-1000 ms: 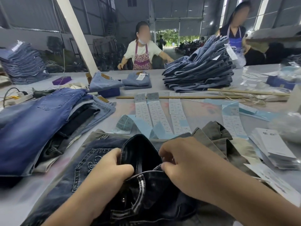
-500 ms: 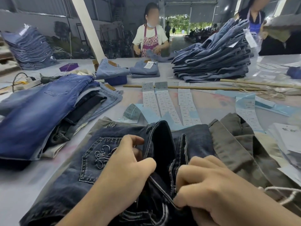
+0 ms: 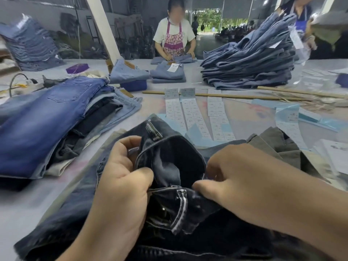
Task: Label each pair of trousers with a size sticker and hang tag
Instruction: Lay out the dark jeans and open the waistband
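A pair of dark blue jeans [image 3: 177, 162] lies on the table right in front of me, its waistband pulled open. My left hand [image 3: 122, 178] grips the left side of the waistband, fingers curled round the denim. My right hand [image 3: 243, 176] pinches the right side of the waistband near the fly. Strips of white size stickers [image 3: 192, 113] lie on the table just beyond the jeans. A stack of white hang tags [image 3: 337, 157] sits at the right edge. An olive pair of trousers [image 3: 278, 144] lies under the jeans to the right.
A pile of blue and dark jeans [image 3: 47, 117] lies at my left. A tall stack of folded jeans [image 3: 250, 63] stands at the back right, behind long wooden sticks [image 3: 226, 95]. A person in a pink apron [image 3: 174, 32] folds jeans across the table. A power strip [image 3: 33, 84] lies far left.
Both hands have pulled the waistband wider open and lifted it. My right hand moved up to pinch the waistband's right edge. The view shifted slightly.
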Tool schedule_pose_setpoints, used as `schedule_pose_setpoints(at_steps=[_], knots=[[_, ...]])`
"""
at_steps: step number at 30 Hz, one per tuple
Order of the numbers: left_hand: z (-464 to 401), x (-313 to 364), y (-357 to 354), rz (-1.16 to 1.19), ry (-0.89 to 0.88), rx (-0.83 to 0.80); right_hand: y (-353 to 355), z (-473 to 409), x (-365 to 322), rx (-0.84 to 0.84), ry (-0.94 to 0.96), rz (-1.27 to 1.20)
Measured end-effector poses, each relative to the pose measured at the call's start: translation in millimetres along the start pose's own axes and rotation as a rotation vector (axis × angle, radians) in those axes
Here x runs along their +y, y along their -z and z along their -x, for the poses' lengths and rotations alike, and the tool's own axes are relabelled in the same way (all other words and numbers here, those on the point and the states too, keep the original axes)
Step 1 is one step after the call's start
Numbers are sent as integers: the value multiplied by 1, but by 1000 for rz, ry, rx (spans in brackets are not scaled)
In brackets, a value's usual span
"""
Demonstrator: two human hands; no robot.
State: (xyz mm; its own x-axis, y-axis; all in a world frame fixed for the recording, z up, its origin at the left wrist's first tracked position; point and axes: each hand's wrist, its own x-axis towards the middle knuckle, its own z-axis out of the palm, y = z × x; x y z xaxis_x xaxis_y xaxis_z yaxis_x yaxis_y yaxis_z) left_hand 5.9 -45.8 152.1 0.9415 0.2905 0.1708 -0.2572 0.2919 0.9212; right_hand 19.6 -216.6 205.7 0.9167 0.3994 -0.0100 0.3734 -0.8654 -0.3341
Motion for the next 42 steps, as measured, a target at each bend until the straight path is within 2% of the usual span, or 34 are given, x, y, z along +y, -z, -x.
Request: schedule_pose_setpoints(at_steps=[3,6,8,10,13,16,20,25,27,31,35,39,42], knots=[[5,-6,7,-27,3,-30,-7,-6,-9,-45,-7,59],[11,-3,11,-168,-10,-136,-11,-7,-7,-21,-45,42],[15,2,10,-313,-11,-231,-13,-9,-3,-6,-75,11],[21,6,6,-552,-36,-287,-14,-11,-1,-4,-93,-33],[32,10,-3,-837,-56,-275,-16,-13,4,37,-101,-126],[42,13,-8,-955,-39,-243,-15,-13,8,101,-80,-191],[45,19,-3,-899,-46,-234,-5,-13,10,287,-34,-205],[42,19,2,-782,-32,-310,7,-9,13,490,-26,-329],[39,15,2,-768,-22,-301,1,-5,15,446,-66,-325],[33,8,0,-711,62,-289,-10,-1,21,213,-151,-247],[29,6,-2,-623,116,-325,-9,-4,25,217,-186,-350],[31,5,-8,-485,61,-363,-10,-6,20,117,-150,-220],[30,6,-10,-400,-13,-376,-9,-8,22,145,-133,-333]])
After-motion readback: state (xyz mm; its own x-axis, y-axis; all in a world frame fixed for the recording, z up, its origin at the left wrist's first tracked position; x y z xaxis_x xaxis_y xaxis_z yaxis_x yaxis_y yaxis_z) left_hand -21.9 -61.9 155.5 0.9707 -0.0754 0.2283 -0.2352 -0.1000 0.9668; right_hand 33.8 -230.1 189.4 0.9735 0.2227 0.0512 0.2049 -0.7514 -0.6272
